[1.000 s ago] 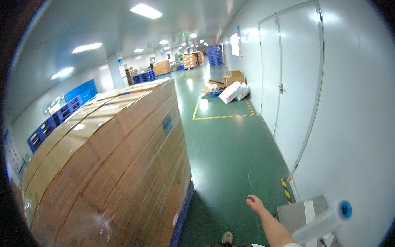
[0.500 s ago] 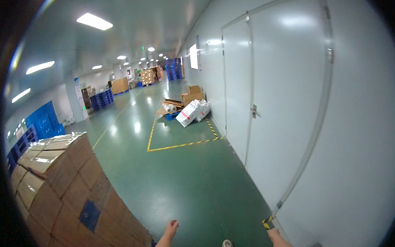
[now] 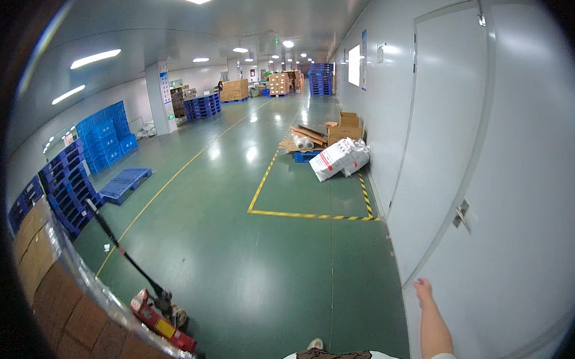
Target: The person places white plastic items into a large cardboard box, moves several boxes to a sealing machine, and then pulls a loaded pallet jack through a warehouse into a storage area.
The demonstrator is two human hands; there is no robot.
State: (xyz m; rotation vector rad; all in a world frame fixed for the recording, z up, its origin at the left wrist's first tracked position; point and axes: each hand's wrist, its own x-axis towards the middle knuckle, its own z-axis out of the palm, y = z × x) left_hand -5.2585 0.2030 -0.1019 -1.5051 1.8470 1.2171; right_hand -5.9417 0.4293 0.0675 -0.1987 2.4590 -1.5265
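My right hand (image 3: 423, 289) hangs out ahead at the lower right, close to the white wall and door. Its fingers look loosely bent and a little apart, with nothing visible in them. The nearest thing to it is the white door (image 3: 440, 147), whose metal lever handle (image 3: 461, 215) sits higher up, apart from the hand. My left hand is out of the picture. At the lower left stands a film-wrapped stack of brown cartons (image 3: 74, 305), and beside it a red pallet jack (image 3: 162, 324) with its long black handle tilted up to the left.
Ahead, yellow-black floor tape (image 3: 311, 215) marks off a square holding white sacks (image 3: 339, 159), cardboard boxes (image 3: 345, 128) and scrap. Blue pallets (image 3: 66, 181), a single low pallet (image 3: 126, 185) and blue crates (image 3: 105, 138) line the left. The green floor (image 3: 234, 260) runs far back.
I have moved forward, and the view has levelled and turned left. The carton stack has slid toward the lower left, uncovering the pallet jack. My left hand has left the picture; my right hand appears higher.
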